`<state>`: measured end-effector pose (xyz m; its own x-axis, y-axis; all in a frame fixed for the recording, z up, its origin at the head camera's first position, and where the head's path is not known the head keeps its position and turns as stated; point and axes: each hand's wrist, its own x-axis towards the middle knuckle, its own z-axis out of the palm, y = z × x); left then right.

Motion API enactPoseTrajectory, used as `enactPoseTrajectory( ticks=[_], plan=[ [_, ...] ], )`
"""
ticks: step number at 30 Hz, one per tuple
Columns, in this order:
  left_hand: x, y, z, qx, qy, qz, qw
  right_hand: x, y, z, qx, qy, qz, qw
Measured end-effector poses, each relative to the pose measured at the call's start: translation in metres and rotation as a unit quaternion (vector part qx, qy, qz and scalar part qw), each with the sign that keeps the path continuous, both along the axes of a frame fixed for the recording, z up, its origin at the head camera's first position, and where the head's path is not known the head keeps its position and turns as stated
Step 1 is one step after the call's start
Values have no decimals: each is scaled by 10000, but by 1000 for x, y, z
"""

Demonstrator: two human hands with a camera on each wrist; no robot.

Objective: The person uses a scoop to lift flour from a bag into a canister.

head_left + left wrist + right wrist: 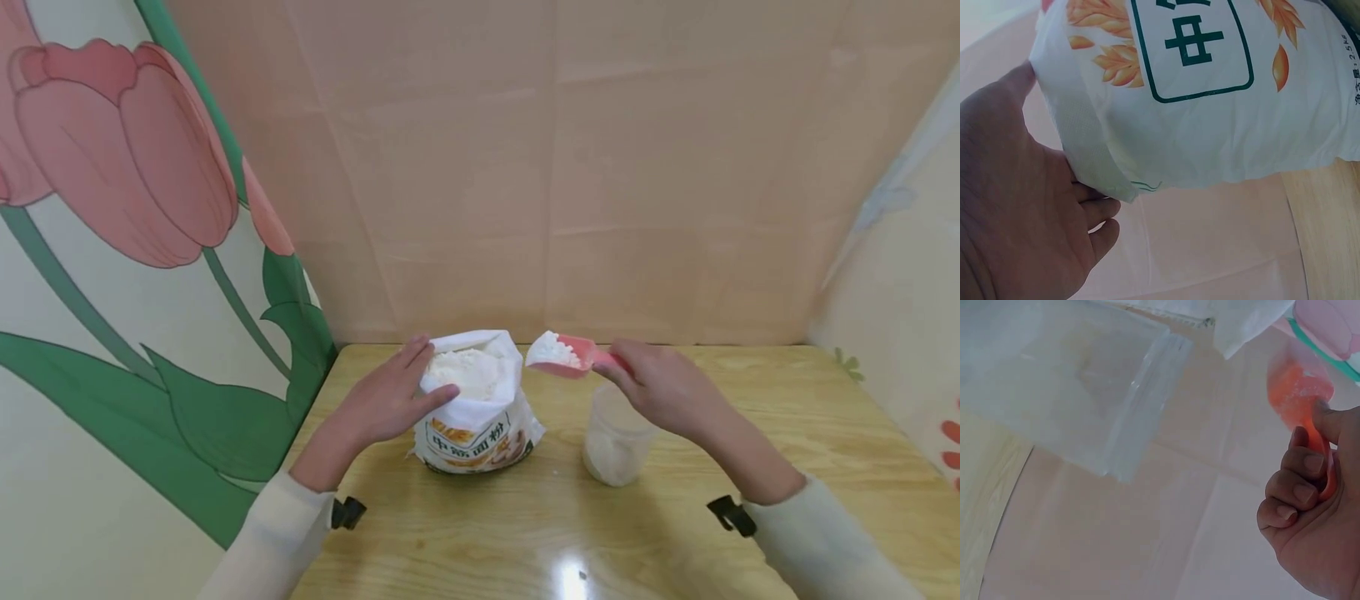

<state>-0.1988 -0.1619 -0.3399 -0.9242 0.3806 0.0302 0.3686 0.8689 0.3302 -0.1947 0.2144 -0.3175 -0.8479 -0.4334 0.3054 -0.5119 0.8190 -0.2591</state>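
A white bag of flour (468,433) stands open at the top on the table, with flour (472,372) visible inside. My left hand (390,396) holds its mouth at the left side, the thumb over the near rim; some fingers are partly hidden behind the bag (1197,137) in the left wrist view. My right hand (660,387) grips the handle of a pink scoop (577,354), which carries a heap of white flour. The scoop is in the air between the bag and a clear plastic container (617,450), above table height. Some white powder lies inside the container.
The wooden table (465,533) meets a beige cloth backdrop (555,167) at its back edge. On the left is a wall with painted tulips (127,150), and another pale wall (900,292) bounds the right side. The container stands right of the bag, with a gap between them.
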Motion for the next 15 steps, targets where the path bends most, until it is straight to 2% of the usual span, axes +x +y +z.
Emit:
enactPoseTrajectory(
  ticks=[8, 15],
  plan=[
    [2, -1, 1, -28, -18, -35, 10000, 12, 25, -13, -39, 312, -186, 9993],
    [3, -2, -1, -27, -1, -68, 10000, 24, 50, -23, -3, 123, -418, 9990]
  ],
)
